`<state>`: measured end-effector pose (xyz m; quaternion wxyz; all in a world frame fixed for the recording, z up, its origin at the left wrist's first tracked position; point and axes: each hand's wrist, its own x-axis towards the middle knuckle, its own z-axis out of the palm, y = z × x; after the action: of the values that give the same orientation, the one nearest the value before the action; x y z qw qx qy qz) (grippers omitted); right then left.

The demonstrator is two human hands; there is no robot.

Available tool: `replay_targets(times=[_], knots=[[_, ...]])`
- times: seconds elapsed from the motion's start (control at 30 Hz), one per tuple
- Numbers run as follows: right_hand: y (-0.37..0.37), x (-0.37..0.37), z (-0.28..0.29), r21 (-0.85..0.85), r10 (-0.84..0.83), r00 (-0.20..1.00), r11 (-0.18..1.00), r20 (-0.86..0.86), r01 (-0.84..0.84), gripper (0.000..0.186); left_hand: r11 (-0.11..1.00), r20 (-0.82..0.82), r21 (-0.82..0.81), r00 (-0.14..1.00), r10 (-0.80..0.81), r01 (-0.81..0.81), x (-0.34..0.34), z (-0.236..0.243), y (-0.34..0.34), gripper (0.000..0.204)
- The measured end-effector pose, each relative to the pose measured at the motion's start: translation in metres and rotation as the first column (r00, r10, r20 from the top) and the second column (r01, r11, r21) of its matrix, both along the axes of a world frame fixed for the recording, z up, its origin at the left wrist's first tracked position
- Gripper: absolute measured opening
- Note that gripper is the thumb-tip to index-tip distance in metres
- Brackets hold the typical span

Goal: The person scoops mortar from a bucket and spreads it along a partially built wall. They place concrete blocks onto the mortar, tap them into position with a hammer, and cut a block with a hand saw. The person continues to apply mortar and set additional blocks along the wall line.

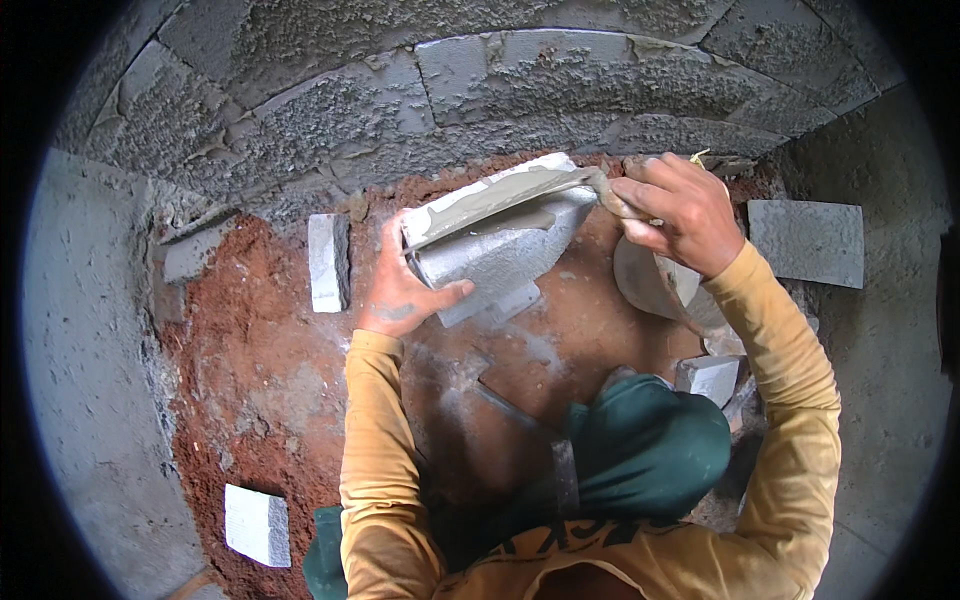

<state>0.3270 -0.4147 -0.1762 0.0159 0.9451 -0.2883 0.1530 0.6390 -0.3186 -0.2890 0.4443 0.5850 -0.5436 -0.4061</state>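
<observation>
My left hand [392, 290] grips the left end of a pale grey block [520, 260], thumb on the near face and fingers behind. The block is held up at a tilt, its right end higher in view, just in front of the wall. My right hand [680, 210] is closed round the handle of a trowel [500, 208]. The trowel's blade lies along the block's upper side, with wet grey mortar on and around it. Some mortar is smeared on my left hand.
A rough mortared block wall [500, 90] curves across the back. Cut block pieces lie at the left [328, 262], lower left [257, 525], right [805, 242] and by my knee [708, 378]. A round container [640, 283] stands under my right wrist. Reddish soil [250, 350] covers the floor.
</observation>
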Motion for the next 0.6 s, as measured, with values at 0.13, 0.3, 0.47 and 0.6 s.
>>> replay_targets(times=[0.13,0.3,0.47,0.6], knots=[[0.005,-0.008,-0.006,0.027,-0.050,0.999,0.998,0.019,0.050,0.038,1.000,-0.020,0.002,1.000,-0.009,0.009,-0.001,0.001,0.000,0.104],[0.026,-0.064,-0.010,0.276,-0.331,0.905,0.926,0.266,0.258,0.031,1.000,0.100,-0.010,0.995,0.014,-0.013,0.001,0.004,0.001,0.104],[0.069,-0.191,-0.033,0.388,-0.745,0.646,0.651,0.164,0.652,0.030,1.000,0.049,-0.009,0.998,0.026,-0.026,0.001,0.003,0.001,0.104],[0.070,-0.256,-0.072,0.256,-0.786,0.488,0.418,-0.379,0.872,0.039,0.999,0.065,-0.015,0.997,0.035,-0.034,-0.003,0.006,0.000,0.104]])
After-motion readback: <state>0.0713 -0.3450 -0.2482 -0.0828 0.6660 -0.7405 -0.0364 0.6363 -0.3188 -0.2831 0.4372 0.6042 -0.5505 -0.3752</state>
